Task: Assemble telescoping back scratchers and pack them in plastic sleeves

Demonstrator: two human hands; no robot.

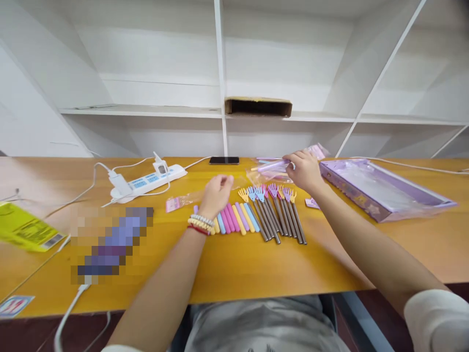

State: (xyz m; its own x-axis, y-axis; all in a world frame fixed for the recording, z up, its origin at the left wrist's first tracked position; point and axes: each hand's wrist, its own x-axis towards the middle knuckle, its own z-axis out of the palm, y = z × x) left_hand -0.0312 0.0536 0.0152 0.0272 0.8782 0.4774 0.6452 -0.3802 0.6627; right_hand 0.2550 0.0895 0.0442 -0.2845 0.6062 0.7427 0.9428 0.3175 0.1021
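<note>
My left hand [217,194], wearing beaded bracelets, hovers over a row of pastel tube handles [234,218] in pink, yellow, blue and purple. Its fingers are curled together; whatever they may hold cannot be made out. Right of the handles lie several metal back scratcher rods [280,217] with small coloured hand-shaped heads pointing away from me. My right hand [305,168] is beyond them, its fingers closed on a clear plastic bag [269,171] with purple and yellow sticks inside. A clear wrapper with a pink label [174,204] lies left of my left hand.
An open purple box [388,215] with clear plastic inside stands at the right. On the left are a white power strip [146,183] with cables, a yellow packet [27,227] and a pixelated item [113,244]. A black phone [224,160] lies at the back, below white shelves.
</note>
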